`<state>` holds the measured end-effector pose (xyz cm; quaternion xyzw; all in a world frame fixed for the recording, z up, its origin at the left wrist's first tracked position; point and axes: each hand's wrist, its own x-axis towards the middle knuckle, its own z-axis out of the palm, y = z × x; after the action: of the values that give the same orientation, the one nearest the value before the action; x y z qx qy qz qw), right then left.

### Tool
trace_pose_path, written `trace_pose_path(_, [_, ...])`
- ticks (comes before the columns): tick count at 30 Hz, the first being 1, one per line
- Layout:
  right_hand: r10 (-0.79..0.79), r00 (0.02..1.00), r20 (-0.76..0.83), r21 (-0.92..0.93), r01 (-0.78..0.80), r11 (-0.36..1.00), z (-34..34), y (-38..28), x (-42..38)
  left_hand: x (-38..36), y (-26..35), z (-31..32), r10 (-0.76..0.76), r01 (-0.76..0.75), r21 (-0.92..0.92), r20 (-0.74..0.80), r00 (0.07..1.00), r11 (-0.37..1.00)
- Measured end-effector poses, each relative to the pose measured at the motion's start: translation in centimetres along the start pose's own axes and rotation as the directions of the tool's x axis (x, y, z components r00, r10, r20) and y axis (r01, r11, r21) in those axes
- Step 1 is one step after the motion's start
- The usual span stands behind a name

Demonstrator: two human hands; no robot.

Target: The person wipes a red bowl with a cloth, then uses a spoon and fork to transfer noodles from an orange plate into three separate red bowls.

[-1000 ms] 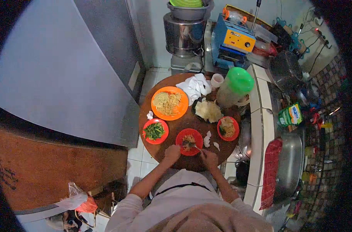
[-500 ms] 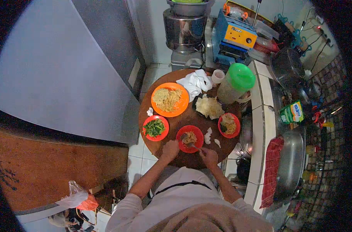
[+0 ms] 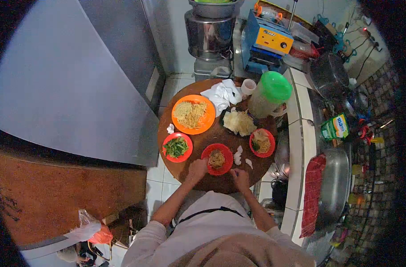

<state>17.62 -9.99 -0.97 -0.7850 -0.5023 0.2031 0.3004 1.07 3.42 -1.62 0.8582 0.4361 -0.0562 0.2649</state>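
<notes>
A red bowl (image 3: 230, 156) of noodles (image 3: 216, 159) sits near the front edge of the round wooden table. My left hand (image 3: 197, 170) is closed at the bowl's left rim, its fingertips largely hidden. On the other side, my right hand (image 3: 240, 179) is closed around a metal spoon (image 3: 232, 171), of which only a short bit shows by the bowl's right rim. Left of the bowl lies a red plate of green leaves (image 3: 176, 147). Just to the right, scraps of white tissue (image 3: 238, 155) rest on the wood.
Behind are an orange plate (image 3: 210, 120) of noodles, white tissues (image 3: 221, 95), pale crackers (image 3: 239, 122), a cup (image 3: 248, 86) and a green-lidded pitcher (image 3: 275, 87). Another red bowl (image 3: 272, 147) stands right, beside a tiled counter ledge (image 3: 296, 178).
The spoon, which lay across the noodles, has been drawn back toward the right rim with my right hand. My left hand stays at the bowl. The whole view has shifted slightly.
</notes>
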Motion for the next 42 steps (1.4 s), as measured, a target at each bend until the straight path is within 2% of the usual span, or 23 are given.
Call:
trace_pose_path(2, [0.050,0.998,0.025,0.002,-0.050,0.999,-0.2,-0.3,0.2,-0.3,0.0,-0.1,-0.004,0.004,-0.011,0.002,1.000,1.000])
trace_pose_path(4, [0.169,0.980,0.108,-0.131,-0.154,0.979,-0.9,-1.1,0.4,-0.8,-1.0,0.4,-0.017,0.017,-0.021,0.004,1.000,1.000])
trace_pose_path(5, [0.170,0.979,0.112,-0.131,-0.155,0.979,-0.9,-1.1,0.4,-1.0,-1.5,0.6,0.035,-0.035,0.009,-0.026,0.999,0.999])
trace_pose_path(7, [0.120,0.992,-0.029,-0.018,-0.120,0.993,-1.0,-0.9,0.4,-0.6,-2.4,1.6,0.089,-0.087,0.038,-0.052,0.995,0.995])
trace_pose_path(9, [0.155,0.987,-0.030,-0.068,-0.157,0.985,-1.0,-1.0,1.1,-0.3,-2.8,1.7,0.107,-0.121,-0.050,-0.216,0.970,0.991])
trace_pose_path(11, [0.194,0.980,-0.037,-0.120,-0.198,0.973,-0.6,-0.6,1.3,-0.5,-2.5,1.4,0.076,-0.087,-0.051,-0.185,0.980,0.995])
trace_pose_path(13, [0.101,0.993,-0.063,-0.193,-0.111,0.975,0.5,0.1,1.7,-0.4,-2.2,1.4,0.046,-0.055,-0.049,-0.159,0.986,0.997])
trace_pose_path(15, [0.030,0.997,-0.070,-0.236,-0.045,0.971,0.8,0.6,1.3,-0.2,-2.1,1.7,0.028,-0.027,0.026,-0.040,0.999,0.999])
trace_pose_path(19, [-0.165,0.978,-0.125,-0.242,0.132,0.961,0.1,0.5,1.5,0.4,-4.3,4.1,0.048,-0.050,-0.044,-0.059,0.997,0.998])
trace_pose_path(20, [-0.167,0.978,-0.126,-0.242,0.133,0.961,-0.2,0.1,1.6,1.2,-5.5,6.0,0.072,-0.090,-0.091,-0.186,0.980,0.992])
trace_pose_path(21, [-0.070,0.994,-0.082,-0.311,0.041,0.949,-0.5,-0.3,1.8,1.7,-6.0,7.0,0.091,-0.137,-0.132,-0.309,0.947,0.982])
trace_pose_path(22, [0.033,0.998,-0.045,-0.382,-0.047,0.923,-0.6,-0.6,1.9,1.1,-5.0,5.4,0.092,-0.138,-0.131,-0.308,0.947,0.982])
trace_pose_path(23, [0.033,0.998,-0.045,-0.381,-0.048,0.923,-0.5,-0.8,2.0,-0.4,-3.0,2.1,0.014,-0.032,-0.089,-0.187,0.982,0.996])
trace_pose_path(24, [-0.062,0.994,-0.092,-0.286,0.033,0.958,-0.4,-1.0,2.1,-1.3,-1.6,-0.4,-0.072,0.070,-0.034,-0.068,0.995,0.997])
trace_pose_path(25, [-0.150,0.978,-0.147,-0.193,0.120,0.974,-0.4,-1.2,2.2,-1.5,-1.2,-1.0,-0.072,0.070,-0.034,-0.067,0.995,0.997])
trace_pose_path(26, [-0.148,0.978,-0.148,-0.193,0.118,0.974,-0.3,-1.4,2.2,-1.6,-0.8,-1.7,-0.061,0.057,-0.055,-0.081,0.995,0.997])
trace_pose_path(32, [-0.168,0.986,0.011,-0.235,0.166,0.958,0.4,-0.4,1.7,-0.2,-3.6,2.4,0.027,-0.027,-0.041,-0.017,0.999,0.999])
trace_pose_path(34, [-0.053,0.995,0.089,-0.335,0.080,0.939,-0.4,-0.5,1.8,0.1,-4.7,3.4,0.063,-0.062,-0.039,0.010,0.998,0.997])
trace_pose_path(35, [-0.053,0.995,0.089,-0.335,0.080,0.939,-0.5,0.0,1.9,0.1,-5.2,4.1,0.071,-0.072,-0.048,-0.038,0.997,0.996])
trace_pose_path(36, [-0.052,0.996,0.067,-0.350,0.073,0.934,-0.4,0.8,2.0,0.2,-5.5,4.4,0.077,-0.082,-0.056,-0.086,0.993,0.995])
trace_pose_path(38, [-0.055,0.998,0.043,-0.364,0.066,0.929,-0.1,1.2,2.1,-1.2,-3.7,1.2,0.049,-0.050,-0.012,-0.046,0.998,0.999])
trace_pose_path(40, [-0.110,0.991,-0.076,-0.242,0.089,0.966,-0.5,1.1,2.1,-1.7,-2.5,-0.3,0.025,-0.025,0.029,-0.007,1.000,0.999])
trace_pose_path(42, [-0.061,0.992,-0.113,-0.165,0.042,0.985,-0.7,0.6,2.0,-1.9,-2.1,-0.8,-0.013,0.011,-0.069,-0.026,1.000,0.998])
